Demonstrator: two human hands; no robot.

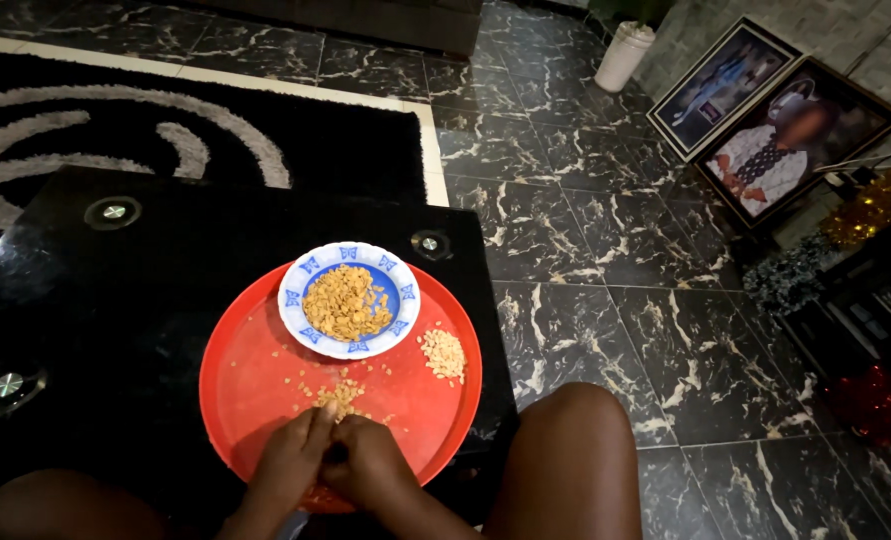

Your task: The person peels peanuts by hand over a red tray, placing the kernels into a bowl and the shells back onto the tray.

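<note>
A: Which way do the seeds lie?

B: The loose seeds [341,397] scatter with no shared direction; they are too small to tell any one seed's long axis. The patch sits on the red tray [256,390], just beyond the fingertips.

A: And the hands?

B: The left hand [291,462] and right hand [369,466] meet at the tray's near edge, touching each other. Fingers are drawn together, tips pinched down among the seeds; whether one is clamped between them I cannot tell.

A: Anything else on the tray?

B: A blue-and-white bowl [401,290] at the far side, heaped with tan seeds [346,303]. To its right, apart from it, a small paler pile [445,354].

A: What is underneath?

B: A black glass table [116,300] with round metal studs. Past it, a black rug [166,130] with grey curves, then dark marbled floor tiles [566,230]. Two framed pictures [766,120] lean at the far right beside gold tinsel [881,205], with a white pot [624,55] further back.

A: How do the seeds look?

B: Flat, small, yellowish tan.
</note>
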